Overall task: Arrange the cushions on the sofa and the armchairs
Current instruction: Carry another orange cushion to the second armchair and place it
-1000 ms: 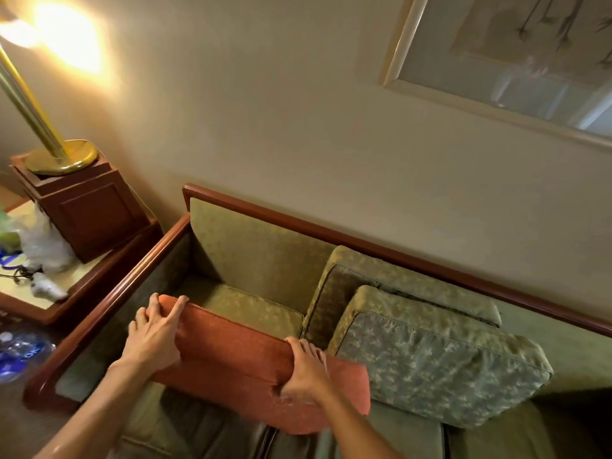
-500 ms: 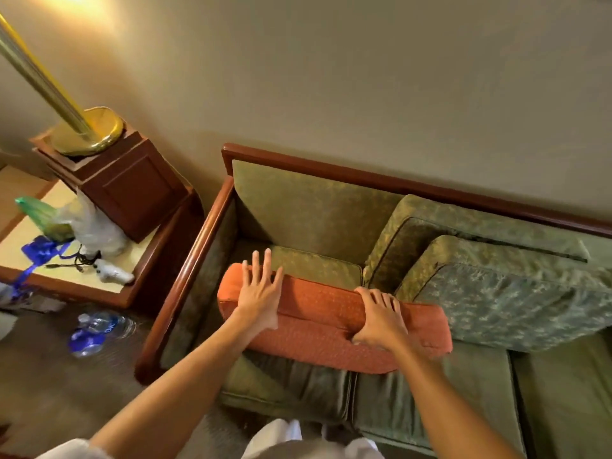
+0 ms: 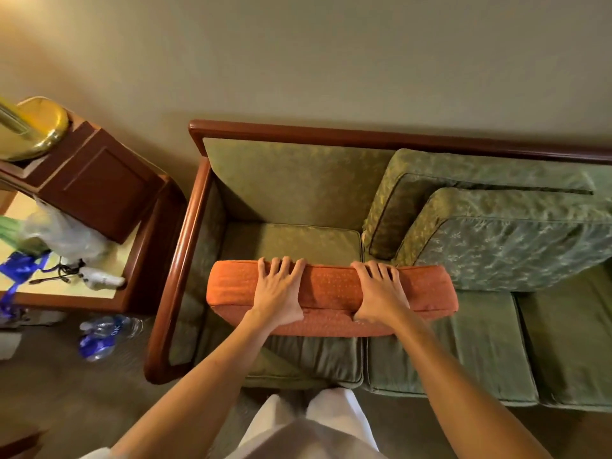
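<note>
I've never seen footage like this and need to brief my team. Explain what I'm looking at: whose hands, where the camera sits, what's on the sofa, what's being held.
No machine here: a person wears a camera on the head, looking down at their own bare arms. The left hand and right hand both grip the top edge of an orange cushion, which stands on edge on the green sofa; the fingers curl over its far side. To the right, two green patterned cushions lean against the backrest, one in front of the other. Left of the sofa, a wooden side table carries a brass lamp base and clutter. A plastic bottle lies on the floor.
</note>
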The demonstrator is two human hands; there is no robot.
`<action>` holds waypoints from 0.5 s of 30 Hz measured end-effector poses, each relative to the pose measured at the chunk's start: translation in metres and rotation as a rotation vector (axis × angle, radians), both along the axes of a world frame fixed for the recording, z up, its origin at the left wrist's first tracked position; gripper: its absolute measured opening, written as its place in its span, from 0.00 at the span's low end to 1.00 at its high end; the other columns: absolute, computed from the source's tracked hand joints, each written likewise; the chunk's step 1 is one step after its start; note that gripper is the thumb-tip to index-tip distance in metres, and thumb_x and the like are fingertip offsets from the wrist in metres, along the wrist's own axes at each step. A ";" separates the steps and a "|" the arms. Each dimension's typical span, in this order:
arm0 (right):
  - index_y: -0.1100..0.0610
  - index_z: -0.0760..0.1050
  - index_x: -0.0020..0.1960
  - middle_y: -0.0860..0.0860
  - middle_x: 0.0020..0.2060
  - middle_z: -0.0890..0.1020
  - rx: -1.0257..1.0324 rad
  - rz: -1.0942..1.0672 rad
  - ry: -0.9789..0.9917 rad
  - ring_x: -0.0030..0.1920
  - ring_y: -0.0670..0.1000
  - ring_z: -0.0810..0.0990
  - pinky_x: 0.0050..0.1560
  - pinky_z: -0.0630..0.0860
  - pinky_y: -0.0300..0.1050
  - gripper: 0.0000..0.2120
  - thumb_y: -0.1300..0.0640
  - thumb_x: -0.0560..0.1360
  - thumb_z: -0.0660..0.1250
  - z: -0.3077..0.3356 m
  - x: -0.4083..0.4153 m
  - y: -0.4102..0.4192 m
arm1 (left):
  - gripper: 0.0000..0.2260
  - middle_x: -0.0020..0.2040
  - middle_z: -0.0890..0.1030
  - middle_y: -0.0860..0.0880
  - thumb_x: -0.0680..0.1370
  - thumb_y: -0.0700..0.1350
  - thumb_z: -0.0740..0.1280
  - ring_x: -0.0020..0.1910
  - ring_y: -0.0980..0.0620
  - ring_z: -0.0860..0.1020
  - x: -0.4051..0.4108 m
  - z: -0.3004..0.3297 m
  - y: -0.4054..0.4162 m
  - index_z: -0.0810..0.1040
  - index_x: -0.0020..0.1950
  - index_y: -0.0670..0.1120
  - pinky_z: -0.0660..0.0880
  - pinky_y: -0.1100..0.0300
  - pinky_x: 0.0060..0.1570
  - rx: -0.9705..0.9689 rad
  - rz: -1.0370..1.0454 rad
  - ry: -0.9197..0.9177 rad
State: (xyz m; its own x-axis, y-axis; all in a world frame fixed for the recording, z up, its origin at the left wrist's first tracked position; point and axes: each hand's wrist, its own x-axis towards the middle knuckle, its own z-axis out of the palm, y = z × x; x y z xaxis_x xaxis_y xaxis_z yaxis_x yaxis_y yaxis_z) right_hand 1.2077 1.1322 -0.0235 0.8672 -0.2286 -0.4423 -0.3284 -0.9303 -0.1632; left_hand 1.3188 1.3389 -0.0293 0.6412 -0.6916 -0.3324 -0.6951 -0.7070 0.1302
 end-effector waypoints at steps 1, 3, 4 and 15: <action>0.50 0.52 0.77 0.54 0.70 0.64 -0.003 0.007 0.003 0.72 0.58 0.60 0.74 0.53 0.57 0.56 0.39 0.58 0.79 -0.001 -0.001 -0.002 | 0.52 0.70 0.68 0.45 0.59 0.63 0.78 0.70 0.40 0.64 0.000 0.001 -0.001 0.57 0.76 0.51 0.52 0.35 0.73 0.001 0.002 0.002; 0.50 0.51 0.77 0.54 0.70 0.63 -0.005 0.026 0.003 0.72 0.58 0.60 0.74 0.53 0.57 0.56 0.39 0.59 0.78 -0.002 -0.001 -0.002 | 0.52 0.70 0.68 0.45 0.59 0.63 0.79 0.70 0.40 0.64 -0.001 0.003 -0.001 0.57 0.76 0.51 0.51 0.35 0.73 -0.001 0.007 0.005; 0.51 0.51 0.77 0.54 0.70 0.63 -0.010 0.042 0.001 0.72 0.58 0.60 0.74 0.53 0.57 0.56 0.38 0.59 0.78 -0.001 -0.001 -0.003 | 0.52 0.70 0.67 0.45 0.60 0.63 0.79 0.71 0.40 0.64 -0.002 0.005 -0.001 0.56 0.77 0.51 0.50 0.35 0.73 0.004 0.007 0.007; 0.52 0.47 0.78 0.55 0.72 0.63 -0.069 0.181 0.099 0.72 0.58 0.61 0.71 0.58 0.68 0.62 0.38 0.57 0.79 0.014 -0.007 -0.027 | 0.55 0.70 0.68 0.45 0.59 0.63 0.79 0.69 0.41 0.66 0.002 0.011 0.014 0.56 0.78 0.46 0.56 0.37 0.72 0.058 -0.030 -0.007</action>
